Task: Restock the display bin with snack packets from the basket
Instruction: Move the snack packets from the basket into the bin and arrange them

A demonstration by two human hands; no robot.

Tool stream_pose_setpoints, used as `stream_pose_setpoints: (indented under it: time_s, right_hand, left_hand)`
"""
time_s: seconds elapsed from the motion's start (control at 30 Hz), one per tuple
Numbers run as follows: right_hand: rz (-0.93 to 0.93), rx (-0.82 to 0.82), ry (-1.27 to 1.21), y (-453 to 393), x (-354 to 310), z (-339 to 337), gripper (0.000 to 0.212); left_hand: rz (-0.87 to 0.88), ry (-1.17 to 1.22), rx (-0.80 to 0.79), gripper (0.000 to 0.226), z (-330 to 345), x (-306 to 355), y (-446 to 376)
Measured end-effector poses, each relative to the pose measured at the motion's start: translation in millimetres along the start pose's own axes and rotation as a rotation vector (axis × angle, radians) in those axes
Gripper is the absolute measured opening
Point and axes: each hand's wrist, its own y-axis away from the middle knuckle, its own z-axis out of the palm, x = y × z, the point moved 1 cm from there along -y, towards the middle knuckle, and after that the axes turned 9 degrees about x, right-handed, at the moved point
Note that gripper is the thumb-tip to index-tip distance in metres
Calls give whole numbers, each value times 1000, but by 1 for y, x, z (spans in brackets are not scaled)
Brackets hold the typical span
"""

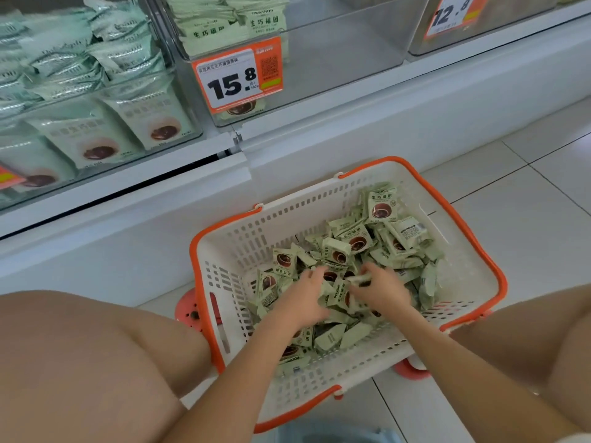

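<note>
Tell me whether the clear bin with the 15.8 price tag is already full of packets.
No: the clear bin behind the 15.8 price tag holds only a few packets at its left end, and the rest of it shows bare.

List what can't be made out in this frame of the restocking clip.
Head view only:
- Packets under both hands: the left hand and right hand cover them, so the grip and count are unclear.
- Small print on the 15.8 price tag: too small to read.
- Clear display bin: its top is cut off by the frame edge.
- Basket floor: buried under snack packets.
</note>
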Motion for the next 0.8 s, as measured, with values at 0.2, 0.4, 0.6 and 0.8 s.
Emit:
stream_pose_setpoints:
  time_s: [0.2,0.4,0.6,0.8]
  right_hand:
    - [-69,-14,-562,19,-68,-77,22]
    - [-326,-84,-731,43,-95,-178,18]
    - [-504,-219,-731,62,-109,-233,28]
    - [-334,-297,-1244,63,-133,-235,51]
  left_hand:
    - [156,218,232,99,-51,43,7]
    - [295,351,518,69,-134,80,29]
    - [490,198,412,77,-200,101,48]
    - [224,737,580,64,-241,103,45]
